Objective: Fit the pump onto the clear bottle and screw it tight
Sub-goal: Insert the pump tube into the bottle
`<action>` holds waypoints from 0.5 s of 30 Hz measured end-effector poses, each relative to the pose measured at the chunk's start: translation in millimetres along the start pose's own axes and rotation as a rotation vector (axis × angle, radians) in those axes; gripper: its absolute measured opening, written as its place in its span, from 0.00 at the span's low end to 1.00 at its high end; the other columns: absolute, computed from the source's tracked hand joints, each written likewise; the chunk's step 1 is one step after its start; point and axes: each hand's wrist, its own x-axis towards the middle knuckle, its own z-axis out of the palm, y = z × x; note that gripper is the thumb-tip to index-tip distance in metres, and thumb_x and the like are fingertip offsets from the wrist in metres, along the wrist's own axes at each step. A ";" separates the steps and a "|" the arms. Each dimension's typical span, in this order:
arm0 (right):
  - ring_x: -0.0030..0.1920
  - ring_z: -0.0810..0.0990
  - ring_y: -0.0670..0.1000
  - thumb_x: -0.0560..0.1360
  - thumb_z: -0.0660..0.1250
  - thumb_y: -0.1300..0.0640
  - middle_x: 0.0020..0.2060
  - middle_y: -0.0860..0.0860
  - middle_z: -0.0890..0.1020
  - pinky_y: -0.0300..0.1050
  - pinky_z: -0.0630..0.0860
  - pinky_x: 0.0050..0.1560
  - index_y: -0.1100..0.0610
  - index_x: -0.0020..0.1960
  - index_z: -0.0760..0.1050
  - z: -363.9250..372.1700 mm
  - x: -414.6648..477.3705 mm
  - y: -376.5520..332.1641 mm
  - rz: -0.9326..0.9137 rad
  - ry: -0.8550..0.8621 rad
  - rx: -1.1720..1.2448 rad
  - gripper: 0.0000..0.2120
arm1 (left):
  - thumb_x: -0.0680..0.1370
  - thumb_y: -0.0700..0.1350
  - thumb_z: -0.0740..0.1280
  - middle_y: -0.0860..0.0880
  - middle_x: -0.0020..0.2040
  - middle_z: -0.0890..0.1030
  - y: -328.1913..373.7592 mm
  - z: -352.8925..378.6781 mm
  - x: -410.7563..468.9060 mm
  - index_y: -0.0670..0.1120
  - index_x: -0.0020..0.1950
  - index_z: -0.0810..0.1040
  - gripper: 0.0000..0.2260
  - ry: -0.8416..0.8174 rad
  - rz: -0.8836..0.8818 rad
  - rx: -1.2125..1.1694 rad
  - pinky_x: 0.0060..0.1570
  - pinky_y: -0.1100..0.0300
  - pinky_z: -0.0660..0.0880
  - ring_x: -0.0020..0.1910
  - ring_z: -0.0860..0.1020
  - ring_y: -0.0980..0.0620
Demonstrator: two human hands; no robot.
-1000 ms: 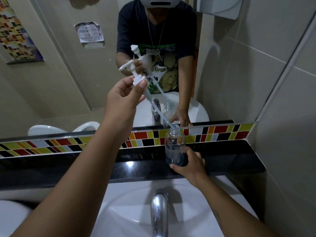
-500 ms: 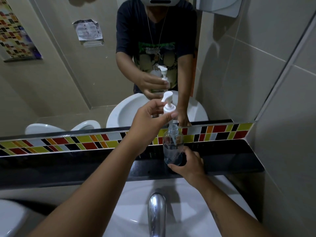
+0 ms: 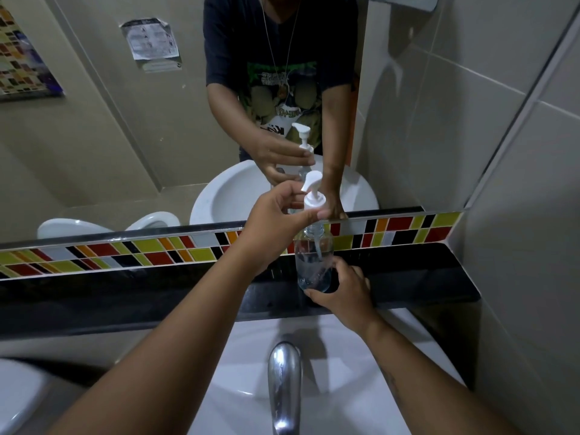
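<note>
Below both hands lies the sink (image 3: 345, 356), with the tap (image 3: 284, 381) nearest the wearer; anything dropped would land there. The ledge (image 3: 423, 287) under the right hand (image 3: 343, 291) carries the bottle (image 3: 314, 262), which that hand clasps low near its base. The left hand (image 3: 276, 222) pinches the pump (image 3: 314, 196) by its collar just above the neck, tube already inside, collar not yet seated. The likely fault is cross-threading if the collar meets the neck tilted. The low grip could also let the bottle spin or tip under the twist, spilling its liquid.
</note>
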 end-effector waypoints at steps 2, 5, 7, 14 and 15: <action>0.63 0.70 0.56 0.62 0.78 0.45 0.59 0.52 0.76 0.48 0.66 0.59 0.48 0.63 0.72 1.0 0.1 0.7 0.005 0.000 0.011 0.32 | 0.75 0.42 0.78 0.56 0.50 0.87 -2.8 -3.1 -0.7 0.54 0.57 0.83 0.13 -0.036 -0.019 0.033 0.49 0.68 0.81 0.54 0.84 0.59; 0.63 0.69 0.56 0.63 0.78 0.45 0.59 0.51 0.77 0.48 0.65 0.59 0.49 0.62 0.72 1.9 0.5 1.2 -0.005 0.003 -0.003 0.31 | 0.76 0.41 0.77 0.57 0.49 0.86 -7.7 -3.6 -1.6 0.52 0.59 0.83 0.14 -0.064 -0.044 0.052 0.48 0.69 0.82 0.51 0.84 0.64; 0.63 0.69 0.56 0.63 0.77 0.45 0.57 0.50 0.77 0.48 0.65 0.60 0.49 0.62 0.72 1.2 0.6 0.4 -0.009 0.005 -0.010 0.31 | 0.76 0.40 0.77 0.55 0.50 0.87 -11.4 -2.6 -1.6 0.49 0.60 0.83 0.14 -0.072 -0.065 0.044 0.46 0.70 0.81 0.49 0.84 0.64; 0.62 0.70 0.55 0.62 0.77 0.42 0.57 0.49 0.78 0.47 0.64 0.55 0.46 0.61 0.71 6.9 5.5 6.3 0.002 0.002 -0.024 0.31 | 0.76 0.40 0.77 0.44 0.58 0.86 -23.8 -0.4 -4.0 0.46 0.62 0.82 0.15 -0.060 -0.095 0.048 0.51 0.59 0.85 0.61 0.84 0.47; 0.62 0.70 0.55 0.62 0.77 0.42 0.57 0.49 0.78 0.46 0.63 0.55 0.46 0.61 0.71 7.6 6.2 6.7 0.006 0.000 -0.024 0.31 | 0.76 0.41 0.77 0.44 0.59 0.86 -25.2 -0.3 -4.1 0.47 0.63 0.81 0.16 -0.060 -0.090 0.052 0.51 0.61 0.84 0.61 0.83 0.47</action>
